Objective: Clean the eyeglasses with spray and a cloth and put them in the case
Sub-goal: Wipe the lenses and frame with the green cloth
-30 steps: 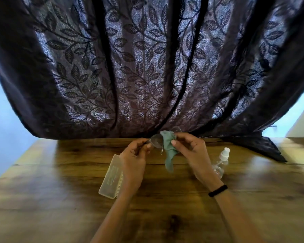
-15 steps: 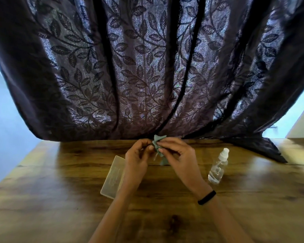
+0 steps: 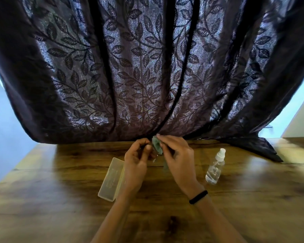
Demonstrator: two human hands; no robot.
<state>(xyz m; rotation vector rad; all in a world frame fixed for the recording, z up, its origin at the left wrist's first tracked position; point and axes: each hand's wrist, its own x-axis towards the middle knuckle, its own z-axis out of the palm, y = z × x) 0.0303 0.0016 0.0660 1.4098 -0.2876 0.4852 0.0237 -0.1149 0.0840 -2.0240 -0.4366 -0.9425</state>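
Note:
Above the far middle of the wooden table, my left hand [image 3: 137, 158] pinches the eyeglasses [image 3: 154, 157], which are almost wholly hidden between my fingers. My right hand [image 3: 178, 155] presses a green cloth [image 3: 156, 146] against them; a strip of the cloth hangs down below. The translucent plastic case [image 3: 111, 179] lies shut on the table, partly under my left wrist. A small clear spray bottle [image 3: 215, 167] with a white top stands upright to the right of my right hand.
A dark leaf-patterned curtain [image 3: 147, 76] hangs right behind my hands and drapes onto the table [image 3: 42, 199] at the back right. A black band [image 3: 198, 196] is on my right wrist.
My hands have drawn close together, and the cloth now covers the lens that was visible a second ago. The view has tilted slightly. Case and bottle have not moved.

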